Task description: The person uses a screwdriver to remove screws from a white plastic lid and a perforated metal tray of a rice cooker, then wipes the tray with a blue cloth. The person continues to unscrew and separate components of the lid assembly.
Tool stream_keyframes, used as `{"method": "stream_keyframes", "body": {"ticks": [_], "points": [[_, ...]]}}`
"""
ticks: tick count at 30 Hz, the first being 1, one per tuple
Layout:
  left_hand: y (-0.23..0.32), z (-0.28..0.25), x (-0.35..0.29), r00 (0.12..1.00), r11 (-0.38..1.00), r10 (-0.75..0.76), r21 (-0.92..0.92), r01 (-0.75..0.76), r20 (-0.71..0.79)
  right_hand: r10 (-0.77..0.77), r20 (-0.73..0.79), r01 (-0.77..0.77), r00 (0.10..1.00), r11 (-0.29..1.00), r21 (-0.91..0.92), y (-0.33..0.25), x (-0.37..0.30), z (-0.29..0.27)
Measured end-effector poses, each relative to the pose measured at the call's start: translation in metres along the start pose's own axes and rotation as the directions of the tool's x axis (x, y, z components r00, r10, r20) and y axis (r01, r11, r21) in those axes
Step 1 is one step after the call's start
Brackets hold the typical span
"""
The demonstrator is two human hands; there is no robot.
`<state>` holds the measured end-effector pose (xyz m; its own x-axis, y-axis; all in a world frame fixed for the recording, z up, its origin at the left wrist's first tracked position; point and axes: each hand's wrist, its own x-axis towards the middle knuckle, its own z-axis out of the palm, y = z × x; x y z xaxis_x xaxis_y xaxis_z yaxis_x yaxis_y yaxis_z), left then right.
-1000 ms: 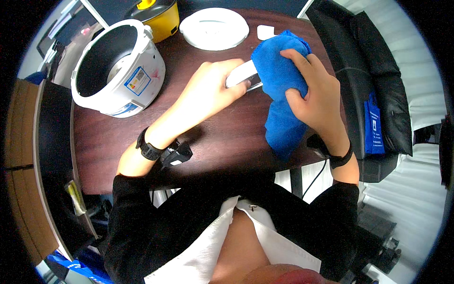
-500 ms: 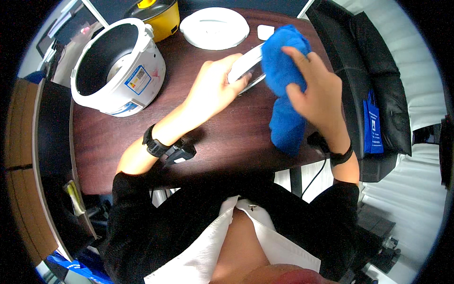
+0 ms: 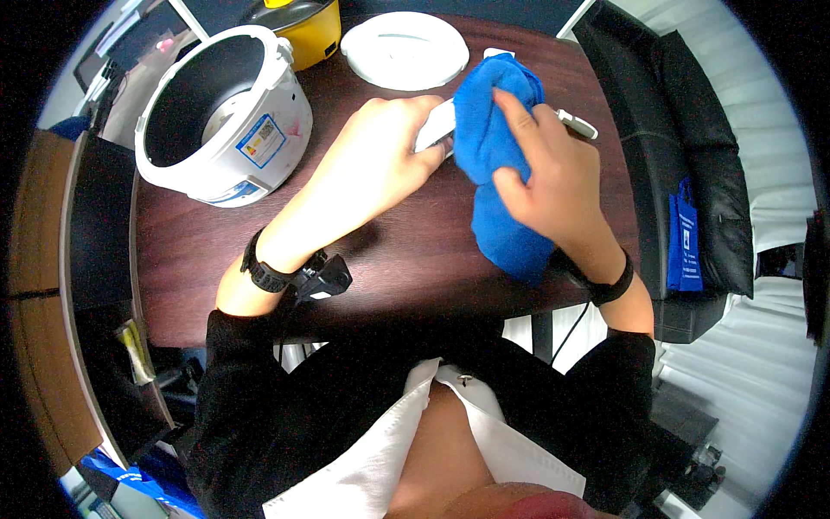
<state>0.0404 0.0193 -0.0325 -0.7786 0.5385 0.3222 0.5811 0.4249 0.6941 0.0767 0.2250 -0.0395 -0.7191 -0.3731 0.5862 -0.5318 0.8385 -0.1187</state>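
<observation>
My left hand (image 3: 393,143) grips one end of a white, flat plastic piece (image 3: 435,126) above the table. A blue cloth (image 3: 493,138) covers most of that piece, so its full shape is hidden. My right hand (image 3: 553,164) presses the cloth onto it, with the index finger stretched along the cloth and the thumb below. The cloth's lower end hangs down toward the table's near edge. Past my right hand a pale narrow tab (image 3: 577,124) sticks out; I cannot tell whether it belongs to the held piece.
On the left of the dark wooden table (image 3: 389,259) stands a white cooker body (image 3: 285,164), open at the top. Behind it is a yellow pot (image 3: 316,35). A white oval lid (image 3: 405,50) lies at the back. A black sofa (image 3: 683,130) stands to the right.
Both hands, the white piece and the cloth have shifted a little to the left and down. The cloth now covers more of the piece, and the pale tab shows beyond my right hand.
</observation>
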Motion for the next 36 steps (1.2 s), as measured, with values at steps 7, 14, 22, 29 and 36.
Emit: {"method": "stream_keyframes", "body": {"ticks": [7, 14, 22, 29, 36], "points": [[-0.005, 0.003, 0.007, 0.999, 0.999, 0.052, 0.009, -0.052, -0.006, -0.085, 0.008, 0.085, 0.996, 0.996, -0.004, 0.008, 0.004, 0.000], [-0.002, -0.001, 0.007, 0.987, 0.998, 0.051, 0.016, -0.054, 0.153, -0.154, 0.079, 0.154, 0.985, 0.988, 0.013, -0.014, -0.003, -0.006], [-0.029, 0.019, 0.012, 0.981, 0.961, 0.177, -0.227, -0.157, 0.072, 0.069, -0.003, -0.069, 0.998, 0.996, 0.048, 0.038, 0.002, -0.005], [-0.015, 0.020, 0.011, 0.999, 0.972, 0.012, -0.234, -0.005, 0.030, 0.129, -0.030, -0.130, 0.991, 0.990, -0.048, 0.022, 0.005, 0.003], [-0.021, 0.023, 0.013, 0.998, 0.980, 0.056, -0.189, -0.062, -0.032, 0.125, -0.047, -0.119, 0.991, 0.985, 0.123, 0.018, 0.002, 0.002]]}}
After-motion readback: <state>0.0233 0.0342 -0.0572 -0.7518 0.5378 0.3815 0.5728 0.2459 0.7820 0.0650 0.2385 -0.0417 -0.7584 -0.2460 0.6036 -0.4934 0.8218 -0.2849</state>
